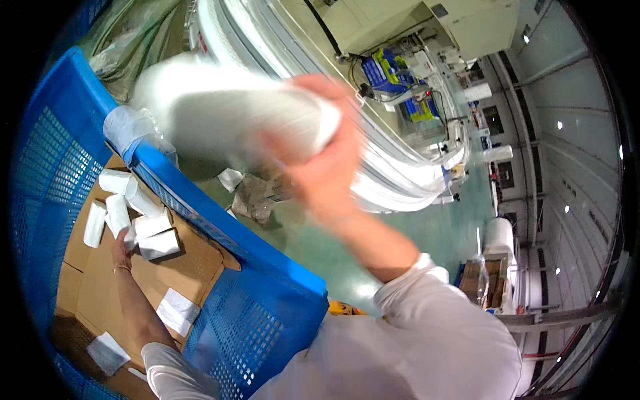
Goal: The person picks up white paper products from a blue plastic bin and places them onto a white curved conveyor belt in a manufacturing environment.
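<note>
Blue crate [280, 267]: left hand [122, 253] at a white roll [118, 213] toward the far end; clamped or not, cannot tell. Right hand [327, 153] clamped on a white bundle [227, 120] past the crate's right edge. Step: likely roll handling; next move calls for sure left grip. Bundle motion-blurred, far end indistinct.

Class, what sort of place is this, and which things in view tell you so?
Probably a factory floor: long white machinery, a big blue crate holding white rolls, and a wide ceiling with small lamps.
</note>
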`<state>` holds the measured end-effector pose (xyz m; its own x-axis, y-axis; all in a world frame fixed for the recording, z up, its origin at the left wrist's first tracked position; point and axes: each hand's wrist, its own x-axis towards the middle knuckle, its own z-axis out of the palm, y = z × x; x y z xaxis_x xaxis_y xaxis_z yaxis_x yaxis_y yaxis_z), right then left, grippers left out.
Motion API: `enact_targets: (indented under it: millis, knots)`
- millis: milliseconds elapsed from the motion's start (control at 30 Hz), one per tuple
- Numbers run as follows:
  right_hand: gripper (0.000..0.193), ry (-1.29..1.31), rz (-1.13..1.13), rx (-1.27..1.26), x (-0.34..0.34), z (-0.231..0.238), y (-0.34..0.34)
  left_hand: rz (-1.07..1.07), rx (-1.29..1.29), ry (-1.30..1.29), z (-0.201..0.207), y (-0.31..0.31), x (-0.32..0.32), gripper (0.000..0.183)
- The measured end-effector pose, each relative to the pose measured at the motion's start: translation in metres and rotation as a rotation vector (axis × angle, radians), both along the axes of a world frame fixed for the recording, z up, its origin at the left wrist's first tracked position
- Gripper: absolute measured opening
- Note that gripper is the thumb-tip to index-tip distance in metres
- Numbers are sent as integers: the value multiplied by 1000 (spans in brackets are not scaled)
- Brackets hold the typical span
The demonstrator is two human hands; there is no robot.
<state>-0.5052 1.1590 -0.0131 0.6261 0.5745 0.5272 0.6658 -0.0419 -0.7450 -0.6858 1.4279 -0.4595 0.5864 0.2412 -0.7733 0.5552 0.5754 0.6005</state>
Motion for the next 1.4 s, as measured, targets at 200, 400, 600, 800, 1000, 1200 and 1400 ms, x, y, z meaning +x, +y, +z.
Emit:
enact_targets:
  millis: [200, 400, 600, 800, 1000, 1200, 1400]
  knots:
    - [38, 448, -612, -295, 146, 22, -232, 275, -51, -74, 42, -16, -46, 59]
    - [55, 585, -483, -601, 196, -59, -334, 479, 56, -435, 234, -11, -107, 55]
    - [56, 611, -149, -172, 199, -43, -283, -110, 809, -678, 480, -84, -16, 60]
    - [80, 1134, 534, 190, 172, 9, -263, -1106, 867, -718, 532, -294, 247, 59]
    - [45, 907, 161, 36, 198, -18, -309, -1140, 697, -694, 521, -343, 301, 59]
    - [42, 999, 63, -240, 230, -33, -436, -953, 619, -452, 523, -373, 326, 45]
    - [53, 1282, 68, -340, 231, -32, -455, -1110, 866, -398, 507, -377, 339, 39]
